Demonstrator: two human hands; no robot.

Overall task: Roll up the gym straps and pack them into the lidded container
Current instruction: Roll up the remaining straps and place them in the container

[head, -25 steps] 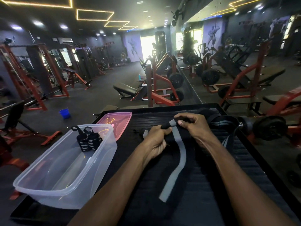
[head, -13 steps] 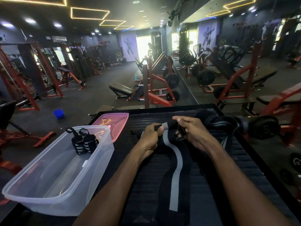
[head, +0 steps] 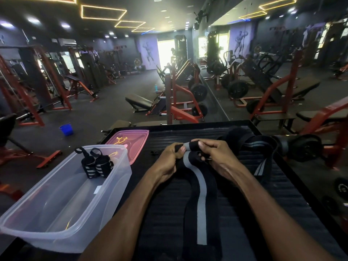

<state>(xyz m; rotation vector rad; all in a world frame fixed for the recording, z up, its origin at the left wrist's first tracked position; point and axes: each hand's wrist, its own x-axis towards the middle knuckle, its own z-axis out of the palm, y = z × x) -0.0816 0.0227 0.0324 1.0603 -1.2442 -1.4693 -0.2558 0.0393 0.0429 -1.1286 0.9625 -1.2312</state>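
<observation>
A long black strap with a grey centre stripe [head: 200, 200] lies along the black ribbed tabletop [head: 282, 204] toward me. Its far end is curled into a small roll, pinched from the left by my left hand [head: 169, 161] and from the right by my right hand [head: 214, 157]. Another black strap with grey stripes [head: 252, 146] lies heaped behind my right hand. At the left stands a clear plastic container [head: 56, 219] holding two rolled black-and-white straps [head: 97, 165] at its far end. The pink lid [head: 131, 138] lies flat behind the container.
The table's raised rim [head: 188, 124] runs along the far side. A dumbbell [head: 301, 147] sits just off the table's right corner. Red gym machines, benches and weight plates fill the dark floor beyond, with a blue bucket [head: 66, 129] at the left.
The strap has straightened on the table, its stripe now running toward me. Both hands have closed on its far end, where a small roll has formed.
</observation>
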